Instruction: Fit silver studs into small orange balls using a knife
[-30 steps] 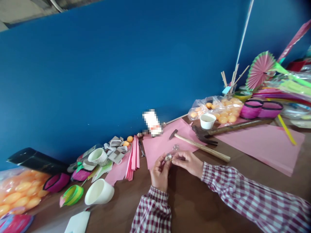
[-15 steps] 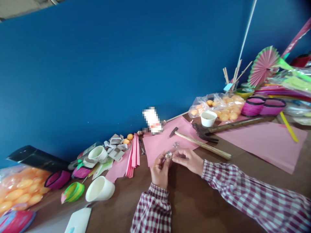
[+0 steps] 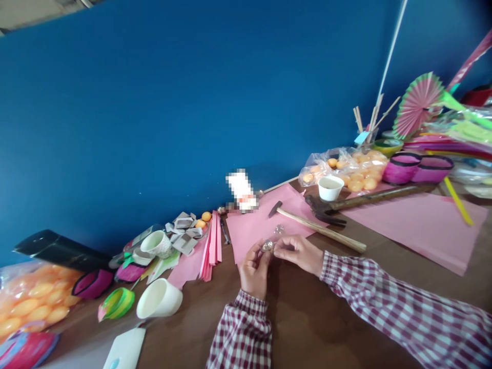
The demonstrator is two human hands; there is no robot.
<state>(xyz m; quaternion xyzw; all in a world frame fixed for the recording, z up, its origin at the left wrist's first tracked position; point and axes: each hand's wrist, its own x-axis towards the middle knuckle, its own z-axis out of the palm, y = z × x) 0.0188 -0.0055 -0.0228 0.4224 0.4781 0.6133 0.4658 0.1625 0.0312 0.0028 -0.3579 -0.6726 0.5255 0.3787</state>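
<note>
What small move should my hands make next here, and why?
I'd probably hold the left hand steady and gently turn the small shiny piece with the right hand: the left fingers grip it, and the right fingertips are right at its edge.

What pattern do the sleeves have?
The sleeves are checked in dark red and white, clearest in the head view.

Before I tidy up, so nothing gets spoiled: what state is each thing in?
Left hand: pinching shiny piece
Right hand: fingers bent
Small hammer: lying flat
Larger hammer: lying flat
Pleated fan: spread open
White bowl: upright, uncovered
White cup: uncovered
Right-side ball bag: seal unclear
</note>
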